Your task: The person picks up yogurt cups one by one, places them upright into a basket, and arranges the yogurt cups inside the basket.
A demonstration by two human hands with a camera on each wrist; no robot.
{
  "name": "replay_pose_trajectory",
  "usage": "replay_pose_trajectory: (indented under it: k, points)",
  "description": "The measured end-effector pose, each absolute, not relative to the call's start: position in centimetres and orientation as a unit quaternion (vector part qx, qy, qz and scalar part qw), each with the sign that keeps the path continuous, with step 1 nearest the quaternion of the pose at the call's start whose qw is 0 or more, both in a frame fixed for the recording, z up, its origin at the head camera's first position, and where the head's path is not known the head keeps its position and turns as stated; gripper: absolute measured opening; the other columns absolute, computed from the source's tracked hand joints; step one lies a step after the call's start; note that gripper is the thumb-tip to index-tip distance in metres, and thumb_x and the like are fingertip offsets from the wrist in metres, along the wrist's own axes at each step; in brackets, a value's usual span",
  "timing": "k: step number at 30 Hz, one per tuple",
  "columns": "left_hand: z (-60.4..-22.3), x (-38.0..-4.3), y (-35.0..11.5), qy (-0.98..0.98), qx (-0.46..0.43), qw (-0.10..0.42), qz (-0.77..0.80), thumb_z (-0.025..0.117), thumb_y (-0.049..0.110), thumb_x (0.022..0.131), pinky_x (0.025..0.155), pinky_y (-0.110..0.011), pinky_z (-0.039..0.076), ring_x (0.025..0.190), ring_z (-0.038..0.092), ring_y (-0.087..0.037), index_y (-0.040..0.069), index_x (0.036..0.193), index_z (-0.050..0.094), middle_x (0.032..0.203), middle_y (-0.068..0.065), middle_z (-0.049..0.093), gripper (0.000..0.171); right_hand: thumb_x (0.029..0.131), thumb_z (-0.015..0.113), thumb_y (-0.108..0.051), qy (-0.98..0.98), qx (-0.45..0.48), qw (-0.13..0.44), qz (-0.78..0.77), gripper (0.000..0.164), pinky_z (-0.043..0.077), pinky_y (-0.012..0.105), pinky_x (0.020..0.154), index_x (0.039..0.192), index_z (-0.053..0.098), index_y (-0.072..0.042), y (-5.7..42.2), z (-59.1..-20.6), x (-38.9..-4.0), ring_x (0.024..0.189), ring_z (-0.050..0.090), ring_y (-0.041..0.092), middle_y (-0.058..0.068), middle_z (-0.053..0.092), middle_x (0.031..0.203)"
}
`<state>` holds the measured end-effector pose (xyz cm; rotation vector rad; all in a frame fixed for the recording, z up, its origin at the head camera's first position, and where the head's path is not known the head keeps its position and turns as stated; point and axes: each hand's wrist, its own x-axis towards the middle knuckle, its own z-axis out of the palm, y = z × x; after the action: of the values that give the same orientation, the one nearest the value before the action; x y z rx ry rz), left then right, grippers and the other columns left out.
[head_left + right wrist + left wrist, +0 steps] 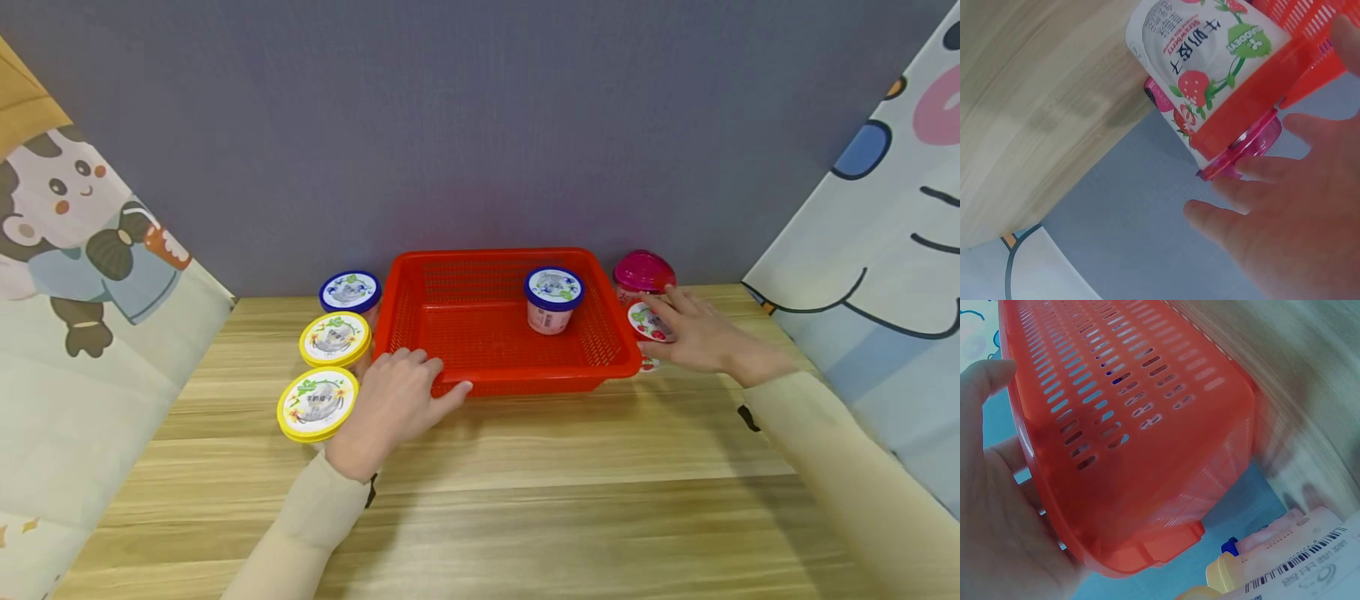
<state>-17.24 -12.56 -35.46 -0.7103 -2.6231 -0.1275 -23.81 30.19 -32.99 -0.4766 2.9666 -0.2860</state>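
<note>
My left hand (401,400) grips the front left corner of a red plastic basket (480,379), its thumb along the front rim and its fingers over the rim. Inside the basket, toward the right, stands a blue-lidded cup (551,312). Over at the right, my right hand (693,333) reaches over a strawberry milk-skin cup (647,323), with spread fingers about its red-rimmed lid; whether they touch it I cannot tell. Behind that is a cup with a shiny pink lid (643,271). The right wrist view shows the strawberry cup's printed side (1210,62) beside the fingers.
Left of the basket, a blue-lidded cup (351,292) and two yellow-lidded cups, one behind (335,337) and one in front (318,404), stand in a row. A grey panel (480,125) rises behind the wooden table (525,500), with cartoon-printed sheets at both sides.
</note>
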Motion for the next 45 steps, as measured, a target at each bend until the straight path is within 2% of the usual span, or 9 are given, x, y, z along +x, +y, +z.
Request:
replay_pose_trajectory:
  k: [7,18,24,33,45]
  points:
    - [-35.5,-17.2,-12.5,-0.942,-0.257,0.212,-0.044,0.060,0.058,0.094,0.055,-0.036,0.040,0.059,0.051,-0.023,0.013,0.068,0.063,0.065,-0.002,0.053,0.052,0.091,0.066,-0.053,0.981,-0.159,0.057,-0.099,0.092,0.018,0.076,0.109,0.159,0.026,-0.005,30.0,-33.6,-24.0,0.143,0.015,0.061,0.037,0.015,0.159]
    - [-35.5,-17.2,-12.5,-0.942,-0.257,0.211,-0.047,0.060,0.057,0.094,0.055,-0.035,0.040,0.059,0.050,-0.022,0.013,0.066,0.061,0.064,-0.001,0.052,0.052,0.094,0.067,-0.036,0.976,-0.183,0.037,-0.111,0.079,0.027,0.075,0.106,0.156,0.031,-0.001,29.8,-34.2,-24.2,0.138,0.025,0.059,0.034,0.021,0.155]
    - [-35.4,-17.2,-12.5,-0.944,-0.254,0.207,-0.044,0.059,0.058,0.094,0.056,-0.035,0.040,0.060,0.051,-0.022,0.013,0.068,0.063,0.065,-0.002,0.054,0.052,0.098,0.063,-0.033,0.978,-0.186,0.030,-0.092,0.072,0.030,0.076,0.102,0.154,0.033,-0.001,29.8,-34.2,-24.2,0.134,0.028,0.061,0.035,0.024,0.151]
    - [-35.5,-17.2,-12.5,-0.941,-0.256,0.216,-0.045,0.060,0.057,0.094,0.056,-0.036,0.041,0.060,0.052,-0.023,0.013,0.068,0.064,0.066,-0.002,0.055,0.051,0.097,0.062,-0.041,0.981,-0.166,0.057,-0.084,0.074,0.031,0.078,0.100,0.157,0.034,-0.007,29.3,-33.7,-24.2,0.133,0.027,0.058,0.034,0.025,0.153]
    - [-35.3,-17.1,-12.5,-0.942,-0.257,0.210,-0.047,0.060,0.057,0.094,0.056,-0.035,0.040,0.059,0.051,-0.022,0.013,0.068,0.063,0.065,-0.002,0.053,0.051,0.089,0.066,-0.054,0.984,-0.134,0.079,-0.081,0.085,0.037,0.075,0.096,0.157,0.032,-0.015,28.7,-33.0,-24.7,0.126,0.031,0.054,0.034,0.030,0.144]
